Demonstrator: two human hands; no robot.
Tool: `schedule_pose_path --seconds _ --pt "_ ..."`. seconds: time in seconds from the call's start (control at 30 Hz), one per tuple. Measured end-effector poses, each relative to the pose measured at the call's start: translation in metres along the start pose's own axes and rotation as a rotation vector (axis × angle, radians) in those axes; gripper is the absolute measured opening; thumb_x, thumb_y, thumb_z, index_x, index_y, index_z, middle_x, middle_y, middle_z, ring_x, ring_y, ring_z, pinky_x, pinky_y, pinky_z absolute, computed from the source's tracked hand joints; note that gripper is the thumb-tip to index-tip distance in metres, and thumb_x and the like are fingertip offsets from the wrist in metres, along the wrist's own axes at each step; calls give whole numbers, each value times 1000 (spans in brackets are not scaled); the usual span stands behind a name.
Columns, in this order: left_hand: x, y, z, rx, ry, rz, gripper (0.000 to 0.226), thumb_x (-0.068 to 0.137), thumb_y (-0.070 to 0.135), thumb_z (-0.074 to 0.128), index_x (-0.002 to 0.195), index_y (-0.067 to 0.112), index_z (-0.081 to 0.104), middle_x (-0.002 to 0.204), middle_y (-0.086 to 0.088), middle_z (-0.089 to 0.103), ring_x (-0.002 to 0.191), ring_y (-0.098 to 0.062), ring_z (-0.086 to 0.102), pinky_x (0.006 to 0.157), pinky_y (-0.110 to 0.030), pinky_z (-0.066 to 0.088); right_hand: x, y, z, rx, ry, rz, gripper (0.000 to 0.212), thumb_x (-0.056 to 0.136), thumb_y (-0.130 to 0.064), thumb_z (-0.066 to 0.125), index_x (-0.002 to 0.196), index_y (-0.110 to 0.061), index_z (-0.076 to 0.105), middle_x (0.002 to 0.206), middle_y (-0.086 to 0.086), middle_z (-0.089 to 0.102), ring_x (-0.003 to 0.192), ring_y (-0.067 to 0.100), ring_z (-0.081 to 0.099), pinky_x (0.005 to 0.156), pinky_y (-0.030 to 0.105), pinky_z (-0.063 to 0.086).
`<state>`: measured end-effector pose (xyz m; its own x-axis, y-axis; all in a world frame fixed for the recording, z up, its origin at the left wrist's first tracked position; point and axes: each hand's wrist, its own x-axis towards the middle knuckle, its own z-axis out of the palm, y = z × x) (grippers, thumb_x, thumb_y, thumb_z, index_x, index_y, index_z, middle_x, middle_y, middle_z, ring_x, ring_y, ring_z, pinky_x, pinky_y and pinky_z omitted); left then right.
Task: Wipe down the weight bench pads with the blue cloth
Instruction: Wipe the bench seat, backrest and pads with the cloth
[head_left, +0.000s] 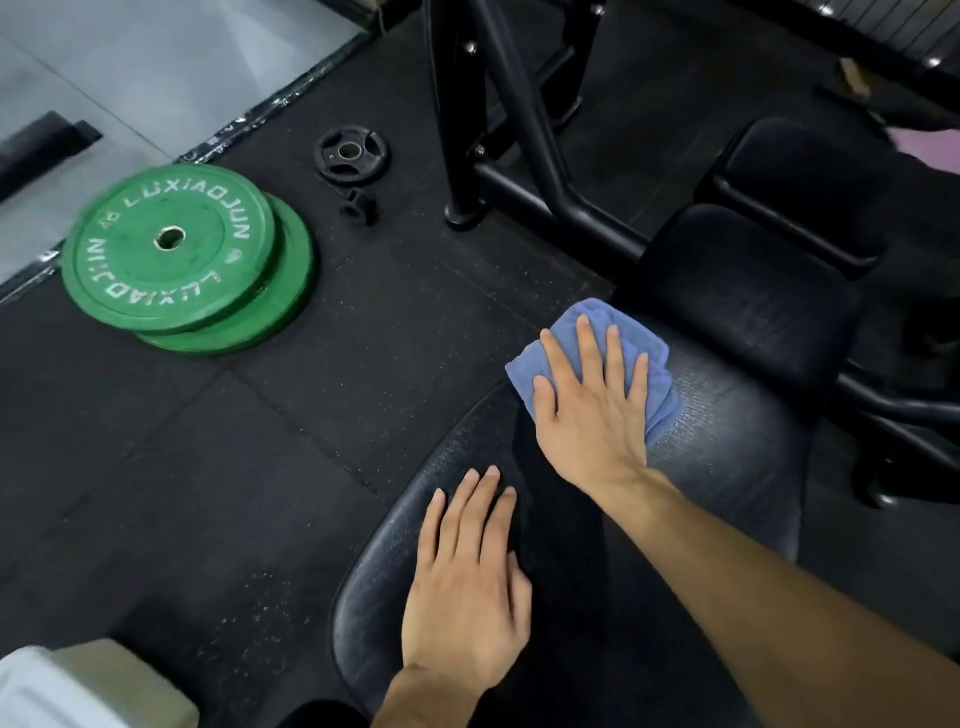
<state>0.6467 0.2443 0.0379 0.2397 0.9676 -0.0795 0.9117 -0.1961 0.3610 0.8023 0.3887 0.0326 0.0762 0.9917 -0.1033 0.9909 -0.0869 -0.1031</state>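
A long black bench pad (727, 452) runs from the bottom centre up to the right. On its far left corner lies a folded blue cloth (563, 358). My right hand (592, 410) presses flat on the cloth with straight, spread fingers. Lower down, my left hand (467, 587) rests flat on the near part of the same pad, fingers straight, holding nothing. Beyond the cloth sit a second black pad (743, 291) and a smaller third one (800, 187). A damp sheen shows on the pad to the right of the cloth.
Two stacked green weight plates (176, 249) lie on the black rubber floor at left, with a small black plate (352, 155) and a collar (358, 207) behind them. The black steel frame (519, 130) stands beyond the bench. A pale box (78, 686) sits at bottom left.
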Motion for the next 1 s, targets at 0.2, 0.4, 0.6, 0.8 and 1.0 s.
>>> schedule_pose_path --seconds 0.2,0.4,0.6,0.8,1.0 --pt "-3 -4 3 -95 59 -4 58 95 20 40 151 6 44 162 -7 39 156 -19 24 127 -47 21 -52 -9 5 -12 2 -85 61 104 -46 18 163 -31 15 174 6 2 160 28 -5 126 61 6" --pt "-5 -5 5 -405 156 -113 43 96 13 34 135 10 50 153 -4 45 148 -20 40 123 -36 33 -127 -15 11 8 8 -141 60 103 -42 28 162 -29 26 173 5 10 160 25 -1 126 60 14" --pt "-20 -13 -19 -541 156 -205 46 95 8 49 140 16 53 158 12 37 145 -4 38 116 -32 41 -161 -15 11 -49 -15 -191 62 102 -42 27 162 -28 26 173 7 12 160 27 3 125 60 18" --pt "-60 -51 -12 -12 134 -170 54 106 33 35 155 10 40 167 -6 31 157 -22 22 126 -50 24 -116 -24 8 -57 -52 -186 59 104 -45 14 163 -38 13 174 -1 -3 160 22 -12 127 57 3" --pt "-62 -54 -3 -20 147 -148 56 107 35 37 157 10 36 169 -7 28 158 -23 19 128 -48 21 -70 -54 10 4 -30 -83 59 103 -47 13 162 -41 12 174 0 1 160 27 -4 127 59 0"
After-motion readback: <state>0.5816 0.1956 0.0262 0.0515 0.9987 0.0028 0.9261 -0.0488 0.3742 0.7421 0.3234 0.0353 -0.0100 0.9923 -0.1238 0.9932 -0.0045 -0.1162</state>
